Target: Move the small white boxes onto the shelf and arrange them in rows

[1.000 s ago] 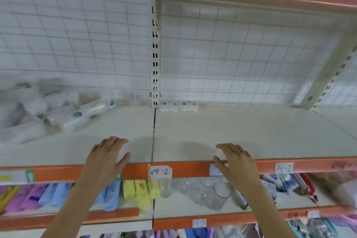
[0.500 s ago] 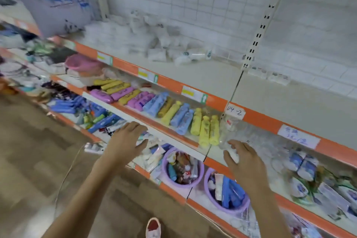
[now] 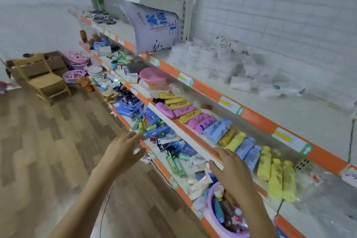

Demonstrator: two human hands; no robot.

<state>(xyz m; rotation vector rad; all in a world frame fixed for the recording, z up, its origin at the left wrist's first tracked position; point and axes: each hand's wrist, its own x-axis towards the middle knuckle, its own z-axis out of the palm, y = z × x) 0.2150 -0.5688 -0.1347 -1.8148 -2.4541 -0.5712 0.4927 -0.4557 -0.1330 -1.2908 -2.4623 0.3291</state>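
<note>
My left hand (image 3: 123, 150) hovers with loosely spread fingers over the wooden floor, just in front of the low shelves, and holds nothing. My right hand (image 3: 231, 172) is spread and empty too, in front of the edge of the shelf with coloured bottles. The orange-edged shelf (image 3: 257, 118) runs from upper left to lower right. No small white box shows clearly in this view; the white shelf top at the right carries only blurred clear packets (image 3: 251, 75).
Rows of yellow, pink and blue bottles (image 3: 222, 131) lie on the middle shelf. A purple basin (image 3: 212, 205) of small goods sits below my right hand. A big white sack (image 3: 152, 29) leans on the upper shelf. A wooden chair (image 3: 44, 81) and cardboard boxes stand far left.
My view has swung left and down, away from the bare shelf with two small white boxes, along the aisle. Both hands dropped from the shelf edge and stay empty.
</note>
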